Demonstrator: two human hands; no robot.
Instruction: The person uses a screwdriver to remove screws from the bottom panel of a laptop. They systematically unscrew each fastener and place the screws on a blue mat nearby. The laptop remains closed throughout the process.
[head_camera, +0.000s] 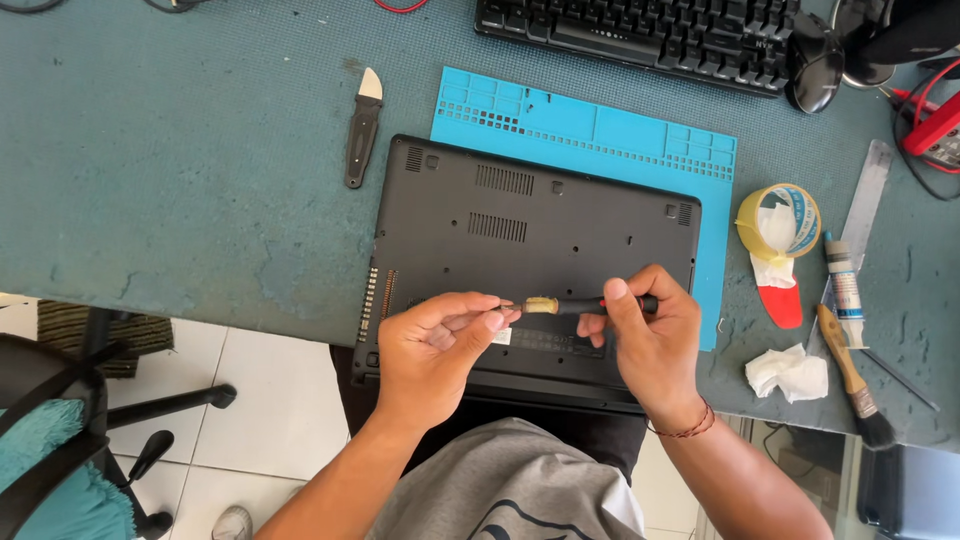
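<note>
My right hand (645, 335) grips a screwdriver (585, 305) handle; left hand (435, 345) fingertips pinch its tip, steadying it above the upturned laptop (530, 230).

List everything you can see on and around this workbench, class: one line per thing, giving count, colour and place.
laptop: one, black, upside down at the bench's near edge
mat: one, blue, under the laptop
screwdriver: one, black handle, held over the laptop
knife: one, black handle, left of the mat
keyboard: one, black, far edge
tape roll: one, yellowish, right of the mat
brush: one, wooden handle, right side
tissue: one, white, beside the brush
left hand: pinches the screwdriver's tip
right hand: grips its handle
</note>
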